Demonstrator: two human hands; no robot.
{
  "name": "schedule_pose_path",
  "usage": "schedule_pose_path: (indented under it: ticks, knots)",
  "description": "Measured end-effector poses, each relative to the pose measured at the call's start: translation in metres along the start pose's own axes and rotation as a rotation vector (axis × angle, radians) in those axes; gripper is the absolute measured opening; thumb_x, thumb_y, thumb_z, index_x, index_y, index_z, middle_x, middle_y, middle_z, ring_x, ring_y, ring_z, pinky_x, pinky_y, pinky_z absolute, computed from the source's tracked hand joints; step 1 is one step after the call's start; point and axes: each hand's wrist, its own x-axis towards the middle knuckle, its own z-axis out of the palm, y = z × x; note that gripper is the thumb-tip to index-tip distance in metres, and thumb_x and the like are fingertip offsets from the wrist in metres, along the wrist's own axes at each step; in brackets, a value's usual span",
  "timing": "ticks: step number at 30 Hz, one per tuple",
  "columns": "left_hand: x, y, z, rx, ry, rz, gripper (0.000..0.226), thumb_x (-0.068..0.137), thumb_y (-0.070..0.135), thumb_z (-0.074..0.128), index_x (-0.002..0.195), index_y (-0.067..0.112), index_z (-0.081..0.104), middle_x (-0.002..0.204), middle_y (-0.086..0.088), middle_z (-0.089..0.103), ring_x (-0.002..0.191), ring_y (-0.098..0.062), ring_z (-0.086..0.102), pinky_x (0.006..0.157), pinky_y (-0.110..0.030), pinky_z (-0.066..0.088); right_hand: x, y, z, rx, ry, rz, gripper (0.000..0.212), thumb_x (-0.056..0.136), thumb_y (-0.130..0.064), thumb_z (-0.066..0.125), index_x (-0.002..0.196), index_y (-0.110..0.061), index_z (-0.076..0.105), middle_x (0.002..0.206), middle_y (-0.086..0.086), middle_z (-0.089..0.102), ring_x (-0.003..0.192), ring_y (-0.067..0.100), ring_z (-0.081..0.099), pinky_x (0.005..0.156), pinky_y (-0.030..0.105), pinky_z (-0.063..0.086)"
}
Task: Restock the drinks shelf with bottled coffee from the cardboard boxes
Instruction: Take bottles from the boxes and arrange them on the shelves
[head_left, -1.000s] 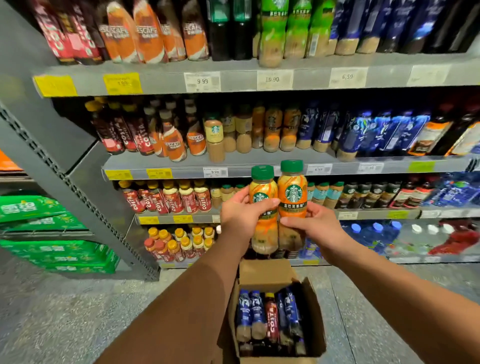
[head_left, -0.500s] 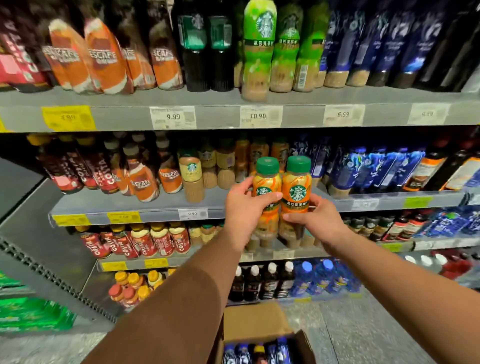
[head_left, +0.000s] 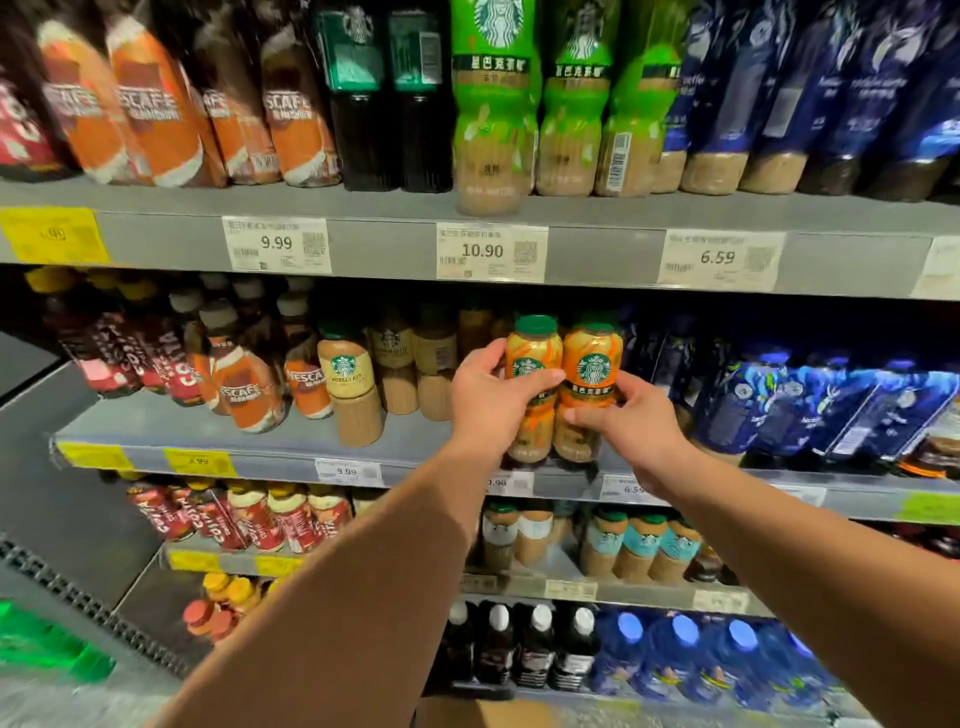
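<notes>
Where bottles (head_left: 592, 358) crowd, grey shelves (head_left: 384, 247) carry tags (head_left: 491, 252).

Grey shelf (head_left: 156, 431) — coffee bottles (head_left: 350, 387) stand on it in rows — price tags (head_left: 347, 472) along front.

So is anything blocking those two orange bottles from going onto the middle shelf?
Nothing visible. The orange bottles are at the shelf front, in a gap between tan bottles and blue bottles.

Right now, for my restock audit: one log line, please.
left hand: grips left orange bottle; right hand: grips right orange bottle; bottles: upright, at shelf front
</notes>
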Motion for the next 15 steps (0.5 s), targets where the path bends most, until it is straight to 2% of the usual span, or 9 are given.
schedule_pose_path:
  ticks: [4, 7, 12, 15]
  knots:
    - [0.011, -0.015, 0.016, 0.067, 0.067, -0.010, 0.061, 0.045, 0.049, 0.083, 0.098, 0.024, 0.066, 0.104, -0.003, 0.069, 0.094, -0.017, 0.068, 0.083, -0.042, 0.057, 0.016, 0.014, -0.007, 0.009, -0.015, -0.015, 0.045, 0.069, -0.002, 0.081, 0.108, -0.019, 0.068, 0.100, 0.001, 0.074, 0.096, 0.020, 0.069, 0.090, 0.045, 0.054]
    - [0.016, -0.032, 0.026, 0.099, 0.112, -0.012, 0.070, 0.041, 0.055, 0.081, 0.100, 0.022, 0.066, 0.103, -0.003, 0.068, 0.094, -0.019, 0.067, 0.084, -0.044, 0.056, 0.022, 0.025, -0.010, 0.038, -0.039, 0.000, 0.044, 0.071, 0.003, 0.078, 0.109, -0.016, 0.067, 0.100, 0.004, 0.074, 0.095, 0.022, 0.070, 0.090, 0.046, 0.055]
    - [0.016, -0.039, 0.029, 0.105, 0.138, -0.016, 0.068, 0.048, 0.051, 0.081, 0.104, 0.016, 0.066, 0.103, -0.004, 0.068, 0.094, -0.019, 0.067, 0.083, -0.044, 0.057, 0.027, 0.040, -0.011, 0.059, -0.073, -0.004, 0.046, 0.072, 0.004, 0.077, 0.115, -0.011, 0.065, 0.103, 0.007, 0.073, 0.096, 0.025, 0.070, 0.090, 0.047, 0.054]
    - [0.011, -0.039, 0.028, 0.026, 0.145, -0.016, 0.055, 0.066, 0.026, 0.084, 0.113, 0.008, 0.063, 0.104, -0.008, 0.070, 0.095, -0.021, 0.068, 0.085, -0.045, 0.056, 0.027, 0.038, -0.009, 0.023, -0.066, -0.020, 0.050, 0.070, 0.001, 0.080, 0.116, -0.011, 0.065, 0.104, 0.004, 0.073, 0.096, 0.021, 0.070, 0.089, 0.045, 0.055]
